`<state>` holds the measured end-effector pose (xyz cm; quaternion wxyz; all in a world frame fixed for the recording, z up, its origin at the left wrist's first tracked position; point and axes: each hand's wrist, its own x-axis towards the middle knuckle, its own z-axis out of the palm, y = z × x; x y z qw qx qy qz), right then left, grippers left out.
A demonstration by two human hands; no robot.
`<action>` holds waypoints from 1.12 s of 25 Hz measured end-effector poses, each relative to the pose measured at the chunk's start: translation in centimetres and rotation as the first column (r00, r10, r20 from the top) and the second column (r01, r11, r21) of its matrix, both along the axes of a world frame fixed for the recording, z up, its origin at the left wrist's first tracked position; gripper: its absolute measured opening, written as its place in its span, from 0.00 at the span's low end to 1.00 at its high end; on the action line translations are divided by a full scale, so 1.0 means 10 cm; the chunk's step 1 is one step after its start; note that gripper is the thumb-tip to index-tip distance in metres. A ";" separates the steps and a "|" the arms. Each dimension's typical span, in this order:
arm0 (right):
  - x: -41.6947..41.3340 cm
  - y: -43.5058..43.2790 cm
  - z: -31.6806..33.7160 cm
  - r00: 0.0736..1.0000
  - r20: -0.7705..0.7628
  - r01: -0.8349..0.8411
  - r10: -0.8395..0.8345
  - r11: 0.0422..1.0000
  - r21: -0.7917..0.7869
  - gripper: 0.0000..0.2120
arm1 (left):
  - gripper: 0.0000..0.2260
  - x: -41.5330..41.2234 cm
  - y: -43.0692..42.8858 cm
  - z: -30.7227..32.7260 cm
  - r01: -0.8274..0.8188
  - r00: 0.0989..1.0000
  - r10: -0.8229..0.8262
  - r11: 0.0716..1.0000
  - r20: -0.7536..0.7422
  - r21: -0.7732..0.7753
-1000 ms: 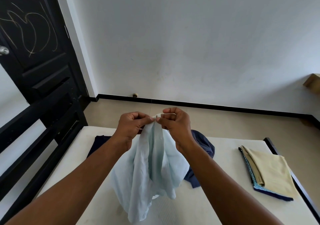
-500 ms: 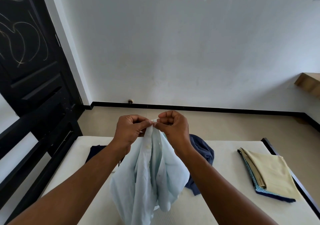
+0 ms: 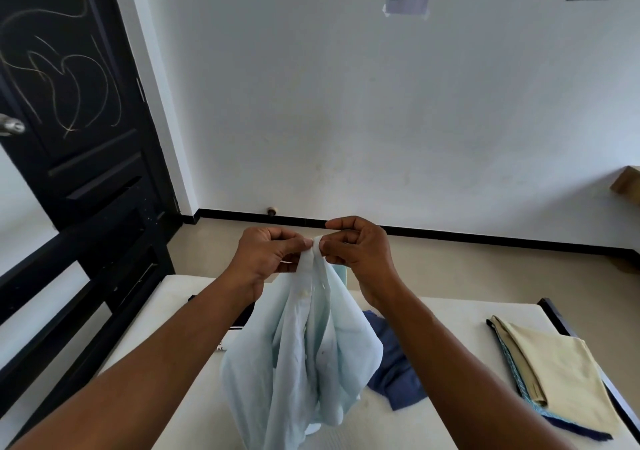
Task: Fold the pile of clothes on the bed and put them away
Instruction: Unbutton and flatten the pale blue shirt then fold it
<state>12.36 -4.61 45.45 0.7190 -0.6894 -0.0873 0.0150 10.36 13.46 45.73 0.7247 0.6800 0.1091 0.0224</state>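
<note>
A pale blue button shirt (image 3: 304, 356) hangs in front of me above the white bed (image 3: 446, 314). My left hand (image 3: 268, 255) and my right hand (image 3: 360, 247) both pinch its top edge, fingertips almost touching at the collar area. Behind the shirt a crumpled dark blue garment (image 3: 394, 370) lies on the mattress, partly hidden. A folded stack (image 3: 550, 366) sits at the bed's right side, a cream piece on top, patterned teal and navy pieces under it.
A black bed frame (image 3: 86, 276) runs along the left, with a black door (image 3: 69, 96) behind it. The frame's black rail (image 3: 554, 314) edges the right side. A white wall and beige floor (image 3: 485, 269) lie beyond the bed. A wooden corner (image 3: 627, 183) juts in at far right.
The camera has tilted up, so the hands and shirt sit lower in view. Both hands keep pinching the shirt's top edge close together; the shirt hangs much as before.
</note>
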 end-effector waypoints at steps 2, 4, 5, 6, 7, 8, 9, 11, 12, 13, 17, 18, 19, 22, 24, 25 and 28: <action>-0.03 -0.04 0.02 1.000 -0.009 -0.030 0.030 1.000 -0.009 0.15 | 0.06 -0.06 -0.02 0.01 -0.004 1.000 0.004 1.000 -0.002 0.007; -0.07 -0.05 0.06 0.999 -0.015 -0.045 0.045 0.999 -0.028 0.16 | 0.05 -0.11 -0.06 0.04 -0.003 1.000 0.003 1.000 -0.002 0.025; -0.10 -0.06 0.09 0.999 -0.019 -0.047 0.046 0.998 -0.047 0.16 | 0.04 -0.14 -0.08 0.06 -0.002 1.000 0.002 0.999 0.002 0.045; -0.12 -0.06 0.14 0.999 -0.020 -0.043 0.042 0.996 -0.075 0.16 | 0.03 -0.16 -0.09 0.09 0.001 1.000 -0.002 0.998 0.010 0.068; -0.13 -0.07 0.18 1.000 -0.018 -0.027 0.025 0.992 -0.122 0.17 | 0.03 -0.17 -0.09 0.11 0.008 1.000 -0.009 0.996 0.012 0.092; -0.13 -0.06 0.22 1.000 -0.002 0.000 0.000 0.982 -0.186 0.16 | 0.04 -0.16 -0.08 0.13 0.020 1.000 -0.021 0.994 0.010 0.104; -0.13 -0.03 0.25 0.999 0.041 0.046 -0.036 0.962 -0.270 0.16 | 0.06 -0.16 -0.07 0.14 0.044 0.999 -0.044 0.994 0.002 0.102; -0.17 0.05 0.27 0.972 0.221 0.177 -0.079 0.867 -0.466 0.14 | 0.08 -0.19 -0.07 0.13 0.103 0.995 -0.102 0.992 -0.016 0.075; -0.23 0.10 0.28 0.946 0.318 0.236 -0.062 0.804 -0.545 0.13 | 0.08 -0.22 -0.07 0.10 0.116 0.993 -0.115 0.992 -0.019 0.055; -0.27 0.15 0.28 0.922 0.385 0.276 -0.036 0.759 -0.590 0.13 | 0.08 -0.25 -0.06 0.07 0.114 0.993 -0.113 0.993 -0.019 0.032; -0.35 0.17 0.24 0.925 0.379 0.263 -0.041 0.787 -0.558 0.15 | 0.07 -0.33 -0.09 0.01 0.028 0.999 -0.033 0.993 0.037 0.112; -0.35 0.16 0.23 0.930 0.365 0.259 -0.053 0.798 -0.545 0.15 | 0.06 -0.32 -0.10 0.01 0.001 0.998 -0.016 0.980 0.069 0.200; -0.35 0.16 0.23 0.931 0.361 0.260 -0.061 0.804 -0.535 0.15 | 0.06 -0.31 -0.11 0.02 -0.018 0.995 -0.010 0.959 0.099 0.282; -0.40 0.20 0.21 0.918 0.392 0.271 -0.058 0.814 -0.514 0.15 | 0.08 -0.31 -0.16 0.03 -0.035 0.993 -0.019 0.899 0.119 0.436; -0.40 0.20 0.19 0.925 0.372 0.266 -0.076 0.830 -0.491 0.15 | 0.09 -0.29 -0.14 0.02 -0.001 0.997 -0.033 0.898 0.069 0.440; -0.38 0.18 0.17 0.950 0.294 0.231 -0.108 0.874 -0.427 0.15 | 0.09 -0.28 -0.13 0.02 0.030 0.998 -0.047 0.919 0.034 0.393; -0.37 0.11 0.18 0.984 -0.175 0.041 -0.023 0.994 0.098 0.16 | 0.09 -0.30 -0.11 0.13 0.093 0.996 -0.088 0.973 -0.031 0.211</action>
